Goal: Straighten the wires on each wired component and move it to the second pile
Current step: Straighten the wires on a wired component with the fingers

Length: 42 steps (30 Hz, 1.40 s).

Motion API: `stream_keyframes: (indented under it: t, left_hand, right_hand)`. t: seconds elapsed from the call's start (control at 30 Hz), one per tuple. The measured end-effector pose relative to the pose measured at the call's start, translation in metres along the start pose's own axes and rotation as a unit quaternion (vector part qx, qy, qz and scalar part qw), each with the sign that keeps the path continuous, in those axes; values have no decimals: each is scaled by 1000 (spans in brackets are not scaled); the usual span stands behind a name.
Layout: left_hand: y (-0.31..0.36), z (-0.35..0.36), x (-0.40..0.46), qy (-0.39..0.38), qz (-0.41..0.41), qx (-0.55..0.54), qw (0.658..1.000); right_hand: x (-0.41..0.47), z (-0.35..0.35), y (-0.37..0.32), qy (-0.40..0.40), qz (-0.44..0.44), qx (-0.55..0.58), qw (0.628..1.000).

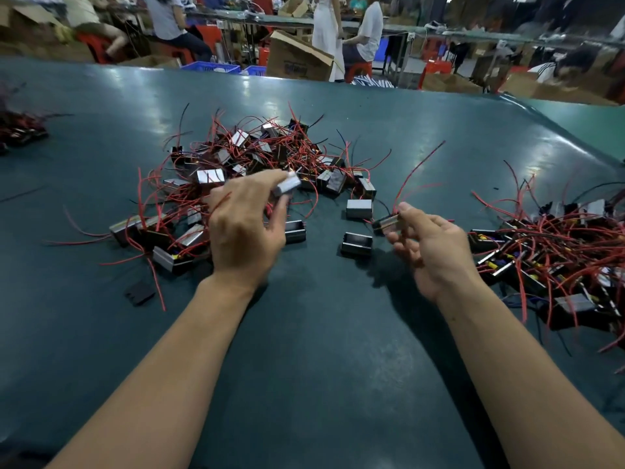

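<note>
We have a component in each hand, and that is where most of the risk sits. Our left hand point(245, 228) hovers over the near edge of the tangled pile point(257, 164), its grip closed by the fingertips on a silver component point(287, 187) lifted just off that pile; a red wire lies across the back of the hand, so we judge that pulling away could drag neighbouring pieces out with it. Our right hand point(429, 245), between the tangled pile and the second pile point(554, 258), pinches a darker component point(389, 223) with thumb and forefinger, the other fingers loose; its red wires point(419, 170) rise up and away from the tangled pile, and whether they are fully straight we cannot tell. A pinch that light could let the piece twist or drop onto the surface point(321, 333) among the loose components point(356, 243) lying just on the near side of the tangled pile, mixing done with undone. Tossing it toward the second pile might also snag its wires on the red strands there and bend them again.
</note>
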State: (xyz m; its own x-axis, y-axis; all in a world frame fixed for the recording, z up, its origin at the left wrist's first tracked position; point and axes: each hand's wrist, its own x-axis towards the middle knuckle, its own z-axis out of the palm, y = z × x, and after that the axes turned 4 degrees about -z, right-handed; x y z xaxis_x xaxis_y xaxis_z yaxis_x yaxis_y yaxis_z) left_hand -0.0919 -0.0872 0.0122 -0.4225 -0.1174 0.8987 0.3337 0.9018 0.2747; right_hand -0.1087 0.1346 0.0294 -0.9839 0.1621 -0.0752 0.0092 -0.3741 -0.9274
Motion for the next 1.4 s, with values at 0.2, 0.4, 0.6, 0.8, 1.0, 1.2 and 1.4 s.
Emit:
stream_keyframes:
  t: [0.2, 0.4, 0.6, 0.8, 1.0, 1.2, 1.4]
  left_hand:
    - [7, 3, -2, 24, 12, -24, 999]
    - [27, -4, -6, 23, 78, -94, 992]
    - [45, 4, -12, -162, 93, -215, 958]
    - [2, -1, -2, -146, -169, 96, 970]
    - [-20, 7, 6, -297, -242, 245, 891]
    - [-12, 10, 9, -230, -300, 222, 899]
    - [-16, 8, 8, -196, -324, 182, 908]
  right_hand:
    - [-1, 4, 5, -41, 42, 28, 998]
    - [-14, 14, 4, -198, 67, -49, 977]
    - [-21, 13, 3, -232, 37, -25, 972]
    - [-19, 8, -1, -193, 7, 15, 981]
    - [-20, 8, 0, -205, 0, 19, 979]
    - [-18, 6, 0, -209, -7, -4, 978]
    - [-17, 5, 2, -211, 5, -17, 977]
